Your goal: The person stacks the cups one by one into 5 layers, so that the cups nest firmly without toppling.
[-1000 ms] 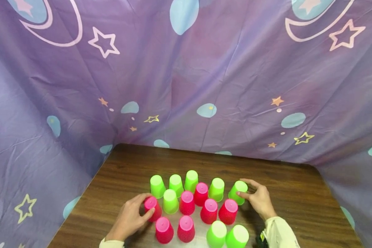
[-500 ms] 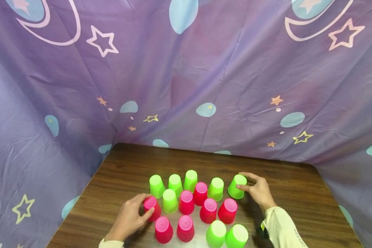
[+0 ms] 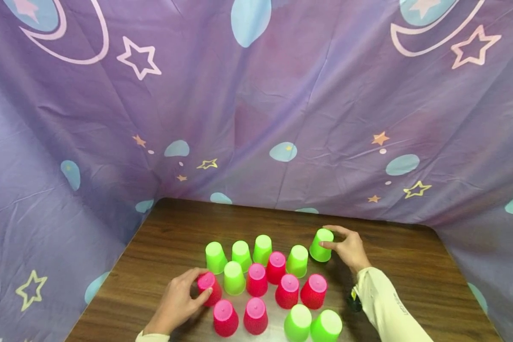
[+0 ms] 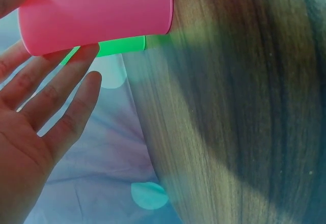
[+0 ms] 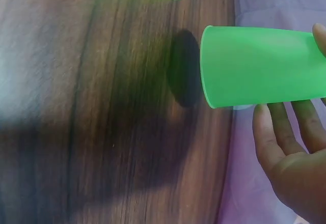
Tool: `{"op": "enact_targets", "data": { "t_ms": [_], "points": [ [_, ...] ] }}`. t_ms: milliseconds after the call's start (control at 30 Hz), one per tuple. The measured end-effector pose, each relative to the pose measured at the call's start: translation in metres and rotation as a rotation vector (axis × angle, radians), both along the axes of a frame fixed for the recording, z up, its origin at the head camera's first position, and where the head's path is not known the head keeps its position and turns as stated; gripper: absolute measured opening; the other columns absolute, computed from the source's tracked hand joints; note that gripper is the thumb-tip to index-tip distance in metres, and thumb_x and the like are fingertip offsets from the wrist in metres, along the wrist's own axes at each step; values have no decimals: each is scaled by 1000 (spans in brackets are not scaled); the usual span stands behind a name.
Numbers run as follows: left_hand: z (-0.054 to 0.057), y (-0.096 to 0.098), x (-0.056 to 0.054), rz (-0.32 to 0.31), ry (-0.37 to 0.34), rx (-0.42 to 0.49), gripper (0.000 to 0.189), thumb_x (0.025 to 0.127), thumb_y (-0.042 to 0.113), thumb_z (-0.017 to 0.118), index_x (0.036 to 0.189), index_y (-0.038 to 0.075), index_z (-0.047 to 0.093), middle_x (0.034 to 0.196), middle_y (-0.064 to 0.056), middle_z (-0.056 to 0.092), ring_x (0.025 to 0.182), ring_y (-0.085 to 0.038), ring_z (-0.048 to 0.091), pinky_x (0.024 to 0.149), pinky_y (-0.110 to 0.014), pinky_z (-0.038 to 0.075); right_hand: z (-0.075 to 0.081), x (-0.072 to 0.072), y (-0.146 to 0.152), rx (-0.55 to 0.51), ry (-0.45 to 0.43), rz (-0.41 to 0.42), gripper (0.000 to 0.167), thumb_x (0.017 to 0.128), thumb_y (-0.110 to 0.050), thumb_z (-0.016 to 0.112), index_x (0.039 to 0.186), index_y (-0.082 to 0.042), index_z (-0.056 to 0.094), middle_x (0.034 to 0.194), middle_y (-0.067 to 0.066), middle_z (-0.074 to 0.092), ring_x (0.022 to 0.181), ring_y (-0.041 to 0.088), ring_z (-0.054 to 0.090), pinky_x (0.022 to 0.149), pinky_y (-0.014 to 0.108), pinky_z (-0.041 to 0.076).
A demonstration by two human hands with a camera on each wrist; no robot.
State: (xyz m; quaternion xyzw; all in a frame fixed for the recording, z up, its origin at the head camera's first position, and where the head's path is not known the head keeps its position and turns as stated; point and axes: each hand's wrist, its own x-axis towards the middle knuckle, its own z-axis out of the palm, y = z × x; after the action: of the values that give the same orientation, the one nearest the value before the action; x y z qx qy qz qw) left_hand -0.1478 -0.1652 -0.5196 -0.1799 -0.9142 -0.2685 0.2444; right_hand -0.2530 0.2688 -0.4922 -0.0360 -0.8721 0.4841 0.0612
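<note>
On my feed the right hand point(image 3: 346, 247) is clamped, thumb and fingers on opposite sides, round the upper part of an inverted green cup point(image 3: 318, 248) held above the tabletop point(image 3: 175, 228) at the group's far right corner, an oval shadow point(image 5: 183, 68) beside its rim. I have the left hand point(image 3: 178, 300) pinching an inverted pink cup point(image 3: 209, 287) at the group's left edge; whether its rim touches down, I cannot tell. Around and between, I log seven other green cups point(image 3: 234, 279) and six other pink cups point(image 3: 288, 292), all bottoms up, before a purple star-printed cloth point(image 3: 239, 118).
</note>
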Motion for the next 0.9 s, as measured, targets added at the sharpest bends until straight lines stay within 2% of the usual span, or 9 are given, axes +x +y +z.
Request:
{"op": "enact_targets", "data": {
  "t_ms": [200, 467, 600, 700, 900],
  "points": [
    [0, -1, 1, 7, -25, 7, 42, 66, 17, 88, 104, 13, 70, 90, 4, 72, 81, -8, 71, 71, -28, 58, -1, -15, -7, -17, 1, -9, 56, 74, -11, 86, 126, -3, 67, 131, 21, 66, 123, 29, 54, 103, 40, 41],
    [0, 0, -1, 2, -27, 27, 41, 66, 17, 89, 103, 15, 71, 89, 6, 73, 80, -7, 70, 70, -27, 57, -1, -32, -20, 53, 18, -4, 55, 71, -13, 89, 121, -3, 70, 123, 20, 71, 112, 32, 63, 88, 30, 46],
    [1, -1, -1, -7, -24, 10, 40, 68, 18, 88, 104, 15, 71, 90, 5, 74, 81, -8, 71, 71, -27, 57, 0, -38, -24, 31, -6, -5, 54, 72, -12, 87, 123, -3, 69, 126, 22, 69, 117, 32, 61, 91, 32, 47],
    [1, -1, -1, -15, -27, 9, 40, 69, 17, 87, 105, 14, 70, 92, 4, 74, 83, -9, 72, 72, -28, 58, 3, -42, -27, -3, -6, -20, 54, 73, -10, 85, 124, -1, 67, 129, 24, 66, 122, 33, 58, 98, 36, 46],
    [3, -1, -1, -4, -30, 24, 39, 68, 18, 88, 103, 15, 71, 91, 6, 73, 81, -7, 70, 71, -27, 57, 9, -51, -29, -7, -11, -53, 54, 74, -11, 85, 124, -2, 68, 126, 24, 68, 121, 36, 58, 101, 40, 44]
  ]
}}
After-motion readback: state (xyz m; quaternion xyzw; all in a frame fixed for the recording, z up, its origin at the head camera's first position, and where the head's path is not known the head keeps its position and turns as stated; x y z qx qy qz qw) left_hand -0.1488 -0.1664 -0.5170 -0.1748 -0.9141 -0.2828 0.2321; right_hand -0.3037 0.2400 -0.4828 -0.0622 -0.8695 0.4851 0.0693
